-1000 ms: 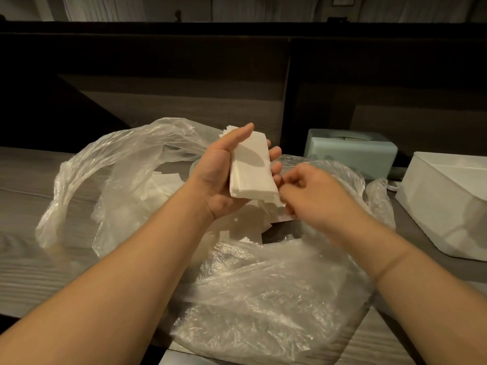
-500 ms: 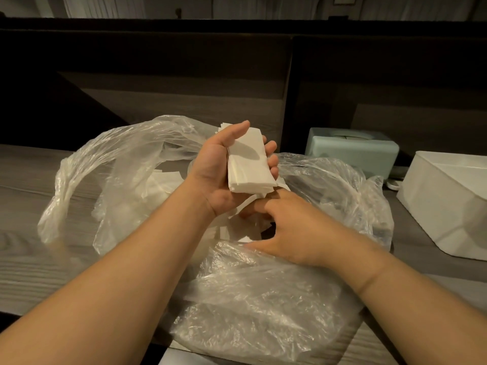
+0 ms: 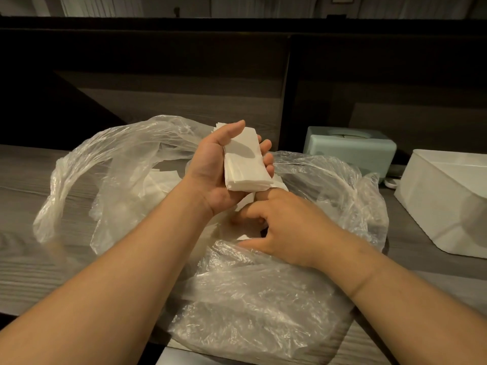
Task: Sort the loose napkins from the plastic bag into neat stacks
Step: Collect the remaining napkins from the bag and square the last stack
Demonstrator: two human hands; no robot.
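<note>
Left hand [image 3: 218, 169] clamped on stack [image 3: 246, 164] above bag [image 3: 263, 299], keeping it squared; right hand [image 3: 284, 227] inside bag, fingers curled, grasp unclear.

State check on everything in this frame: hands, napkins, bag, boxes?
left hand: raised, grips napkin stack
napkin stack: squared up, held above bag
right hand: reaching into the bag, fingers on loose napkins; grip unclear
loose napkins: jumbled inside bag
plastic bag: open, crumpled on table
green tissue box: closed, upright
white bin: open-topped; contents not visible

Dim warm light; grey wood-grain table [image 3: 31, 262] before dark panelled wall [image 3: 184, 64].
</note>
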